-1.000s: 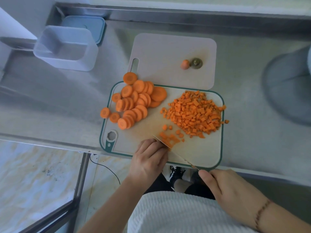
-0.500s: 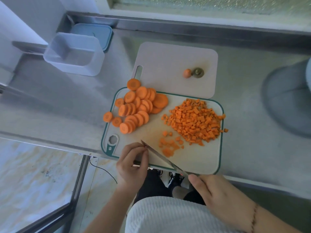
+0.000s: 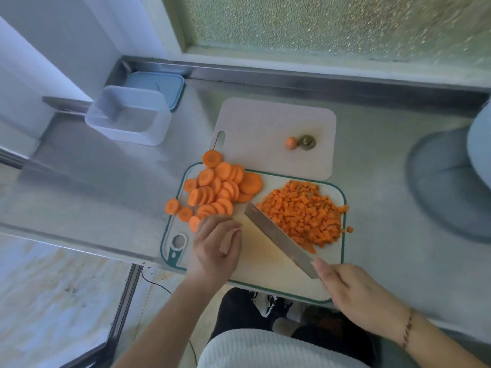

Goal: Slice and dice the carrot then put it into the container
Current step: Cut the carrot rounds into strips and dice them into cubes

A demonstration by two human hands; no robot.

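Observation:
A heap of round carrot slices (image 3: 216, 188) lies on the left of the green-rimmed cutting board (image 3: 260, 264). Diced carrot (image 3: 305, 213) is piled on its right. My right hand (image 3: 356, 293) grips the handle of a knife (image 3: 279, 237), whose blade lies flat against the near-left edge of the diced pile. My left hand (image 3: 216, 243) hovers over the nearest slices with fingers loosely curled; whether it holds a slice is hidden. The empty white container (image 3: 130, 115) stands far left on the steel counter.
A blue lid (image 3: 170, 86) lies behind the container. A second pale board (image 3: 268, 123) behind the first holds the carrot tip (image 3: 291, 142) and stem end (image 3: 307, 141). A grey round object (image 3: 449, 187) sits at the right. The counter's front edge runs under my wrists.
The knife swept the small loose dice right into the big pile. My left hand moved forward from the board's near edge to the carrot slices. The camera tilted up.

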